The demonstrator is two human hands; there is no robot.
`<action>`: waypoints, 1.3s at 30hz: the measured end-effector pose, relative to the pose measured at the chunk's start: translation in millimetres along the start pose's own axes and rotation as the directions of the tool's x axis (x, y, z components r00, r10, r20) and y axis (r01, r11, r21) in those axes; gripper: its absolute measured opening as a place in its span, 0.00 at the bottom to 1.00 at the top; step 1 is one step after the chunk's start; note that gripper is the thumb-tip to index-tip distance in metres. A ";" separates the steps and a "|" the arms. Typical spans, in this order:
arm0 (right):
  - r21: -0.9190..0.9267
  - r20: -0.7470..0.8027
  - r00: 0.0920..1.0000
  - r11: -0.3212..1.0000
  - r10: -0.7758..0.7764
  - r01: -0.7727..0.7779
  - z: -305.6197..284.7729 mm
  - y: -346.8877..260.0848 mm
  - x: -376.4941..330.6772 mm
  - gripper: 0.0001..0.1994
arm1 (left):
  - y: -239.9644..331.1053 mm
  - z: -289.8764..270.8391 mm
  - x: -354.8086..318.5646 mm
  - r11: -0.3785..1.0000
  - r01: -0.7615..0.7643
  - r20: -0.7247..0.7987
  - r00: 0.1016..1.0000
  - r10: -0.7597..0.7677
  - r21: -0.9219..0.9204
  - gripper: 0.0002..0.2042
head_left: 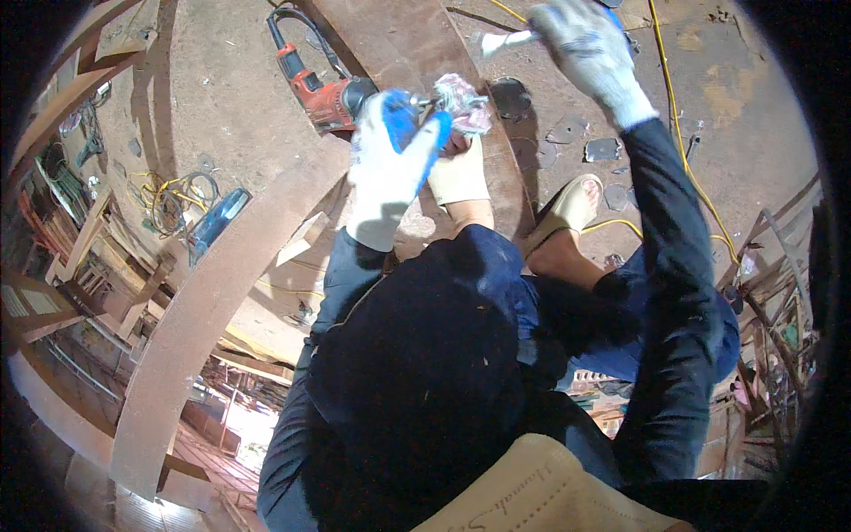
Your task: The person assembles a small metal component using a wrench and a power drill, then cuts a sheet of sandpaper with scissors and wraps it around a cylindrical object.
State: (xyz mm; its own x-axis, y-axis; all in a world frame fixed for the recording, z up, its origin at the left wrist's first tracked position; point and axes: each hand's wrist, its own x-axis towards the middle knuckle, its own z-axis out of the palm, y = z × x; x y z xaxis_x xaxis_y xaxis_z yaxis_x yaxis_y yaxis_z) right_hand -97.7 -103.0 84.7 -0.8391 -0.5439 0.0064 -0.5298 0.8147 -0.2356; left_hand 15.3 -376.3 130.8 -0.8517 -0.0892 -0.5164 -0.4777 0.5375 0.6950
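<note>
Left hand (390, 164) in blue-white glove grips one red power drill (324, 93), long axis pointing up-left; right hand (589, 53), gloved, closed on one white-handled tool (505, 40).

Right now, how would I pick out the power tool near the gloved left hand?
Find the long brown wooden plank running up the middle of the view. The power tool lies against its left edge, just beyond the left hand in its white and blue glove. It is the only red-bodied thing there, with a black cord looping from its rear.
</note>
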 end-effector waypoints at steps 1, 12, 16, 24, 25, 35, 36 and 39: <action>0.059 -0.031 0.976 0.975 0.217 -0.215 4.3 1.3 -18.4 0.15 | 22.3 -0.4 -1.0 0.941 -0.232 -0.067 0.965 0.255 0.245 0.33; 0.649 0.656 0.586 -0.752 0.476 -0.115 -32.8 -86.0 -96.0 0.26 | 4.8 31.7 40.1 0.671 -0.538 0.446 0.833 0.328 0.511 0.38; 0.633 0.744 0.521 -0.690 0.418 -0.351 -48.2 -73.8 -94.8 0.24 | 12.3 27.3 48.2 0.768 -0.419 0.550 0.828 0.105 0.484 0.37; 0.327 0.017 0.862 0.812 0.507 -0.484 -31.5 -53.6 -94.7 0.18 | 30.0 -15.2 47.9 0.877 -0.478 0.003 0.878 0.478 -0.053 0.34; 0.557 0.124 0.820 0.644 0.559 -0.524 -31.0 -44.8 -89.4 0.18 | 53.7 -25.5 53.3 0.854 -0.483 -0.202 0.871 0.447 -0.193 0.34; 0.844 0.344 0.882 0.305 0.323 -0.441 -200.1 -10.2 3.3 0.21 | 194.8 -74.6 23.3 0.466 -0.850 -0.679 0.493 0.543 -0.244 0.25; 0.901 0.258 0.909 0.259 0.329 -0.349 -206.8 -2.9 -0.3 0.22 | 202.6 -74.6 22.0 0.368 -0.841 -0.630 0.541 0.557 -0.397 0.26; 0.797 0.328 0.861 0.375 0.388 -0.472 -263.9 -4.4 -8.3 0.25 | 213.2 -57.9 17.0 0.270 -0.768 -0.455 0.581 0.675 -0.580 0.33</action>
State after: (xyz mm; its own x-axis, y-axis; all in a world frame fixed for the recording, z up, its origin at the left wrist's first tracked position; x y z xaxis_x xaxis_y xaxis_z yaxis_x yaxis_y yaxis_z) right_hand -120.8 -48.9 342.1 -0.8881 -0.2184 -0.4044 0.2956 0.4023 -0.8665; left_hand -113.4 -311.8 299.1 -0.9152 -0.0704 0.3968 0.4003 -0.2732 0.8747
